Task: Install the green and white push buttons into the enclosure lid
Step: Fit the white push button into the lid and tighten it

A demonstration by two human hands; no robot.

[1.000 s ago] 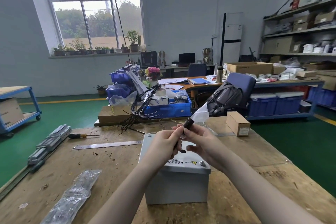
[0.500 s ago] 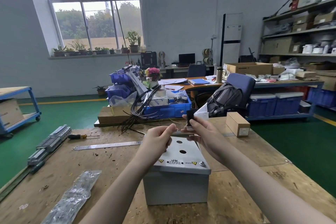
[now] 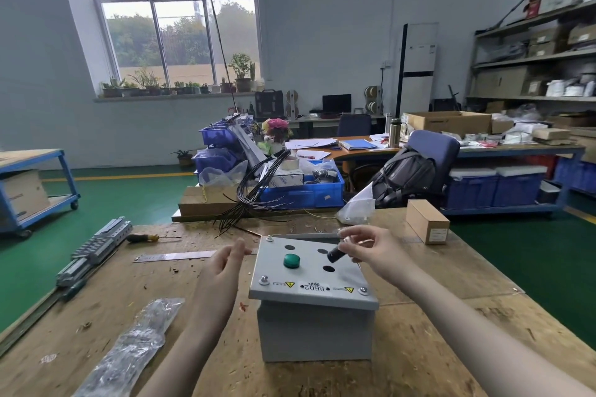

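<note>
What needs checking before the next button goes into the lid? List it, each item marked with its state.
1. Green push button sits in a hole of the enclosure lid: ok.
2. Free holes remain: three open holes show on the lid, one at: ok.
3. Right hand pinches a small black part above the lid: ok.
4. Whether that black part belongs to the white button: cannot tell.
5. Left hand is free and hovers beside the lid, ready to steady it: ok.
6. Lid is fastened flat: screws show at its corners, but the far edge looks raised: cannot tell.
</note>
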